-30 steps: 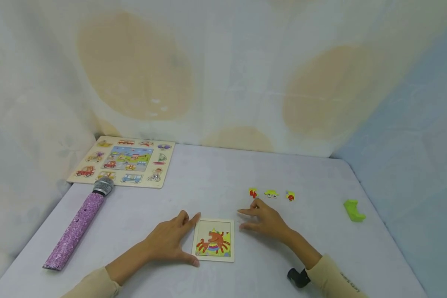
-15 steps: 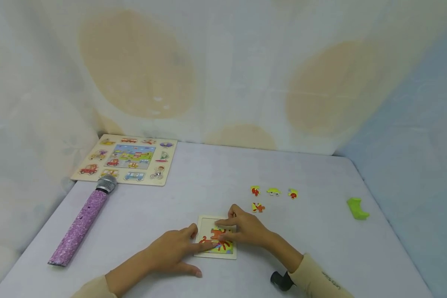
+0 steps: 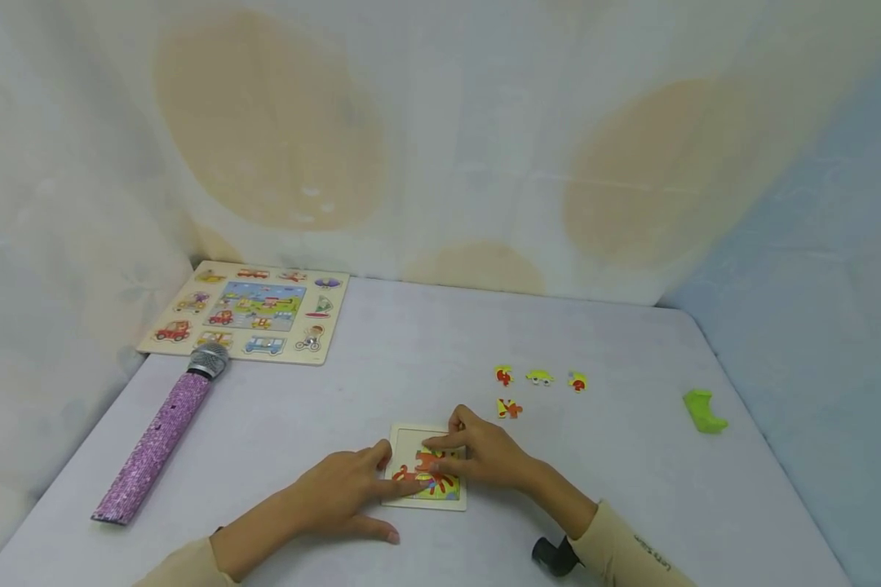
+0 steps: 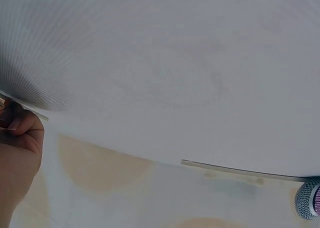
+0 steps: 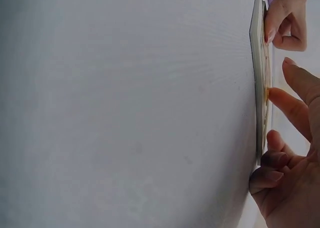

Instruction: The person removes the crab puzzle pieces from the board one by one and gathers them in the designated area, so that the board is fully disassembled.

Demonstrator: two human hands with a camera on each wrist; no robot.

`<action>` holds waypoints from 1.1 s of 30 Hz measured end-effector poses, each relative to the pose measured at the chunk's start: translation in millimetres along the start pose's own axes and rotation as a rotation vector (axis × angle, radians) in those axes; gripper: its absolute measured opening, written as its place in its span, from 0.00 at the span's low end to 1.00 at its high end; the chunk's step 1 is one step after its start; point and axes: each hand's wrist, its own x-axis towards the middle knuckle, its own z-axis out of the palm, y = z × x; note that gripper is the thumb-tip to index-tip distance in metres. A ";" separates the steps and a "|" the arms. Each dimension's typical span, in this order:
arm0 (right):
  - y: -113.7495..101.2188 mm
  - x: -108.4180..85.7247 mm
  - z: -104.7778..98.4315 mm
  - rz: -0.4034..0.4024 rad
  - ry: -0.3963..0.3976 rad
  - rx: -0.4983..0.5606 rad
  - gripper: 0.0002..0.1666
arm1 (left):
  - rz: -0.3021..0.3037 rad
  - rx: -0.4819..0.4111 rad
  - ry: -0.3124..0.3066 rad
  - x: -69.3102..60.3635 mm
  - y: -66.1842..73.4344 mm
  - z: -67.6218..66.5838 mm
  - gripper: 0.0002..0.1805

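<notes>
A small wooden puzzle tray (image 3: pixel 405 440) lies flat on the table in the head view, partly filled with red and yellow pieces of an animal picture. My left hand (image 3: pixel 345 493) reaches in from the left, its index finger resting on the lower pieces and its thumb stretched out over the tabletop. From the right comes my right hand (image 3: pixel 495 456), its fingers over the right side of the picture and hiding part of it. In the right wrist view, one finger of the right hand (image 5: pixel 295 173) touches the tray top, while another stands apart. Neither hand grips anything visible.
Several loose puzzle pieces (image 3: pixel 510 408) lie beyond the right hand. A larger vehicle puzzle board (image 3: pixel 316 326) is at the back left, with a pink glittery microphone (image 3: pixel 154 448) in front. A green curved block (image 3: pixel 703 411) sits at the far right.
My right hand has moved left from beside the tray onto the pieces, uncovering a loose piece. My left index finger has shifted from the frame's corner onto the picture. Both barely moved lately.
</notes>
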 end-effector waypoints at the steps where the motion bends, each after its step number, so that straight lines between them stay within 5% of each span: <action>1: 0.0 -0.5 -0.3 0.000 0.004 0.018 0.25 | 0.002 0.004 0.003 0.0 0.0 -0.1 0.36; 11: -0.9 -5.2 -2.0 -0.058 0.099 0.132 0.20 | 0.014 0.047 0.015 0.5 2.2 -2.9 0.35; 26: -8.4 2.8 2.4 0.000 0.002 0.060 0.23 | 0.009 -0.034 0.029 -0.3 1.5 -6.0 0.33; 33: -11.2 0.9 2.0 0.024 -0.003 0.035 0.26 | -0.180 -0.064 0.057 0.8 -11.5 -15.4 0.48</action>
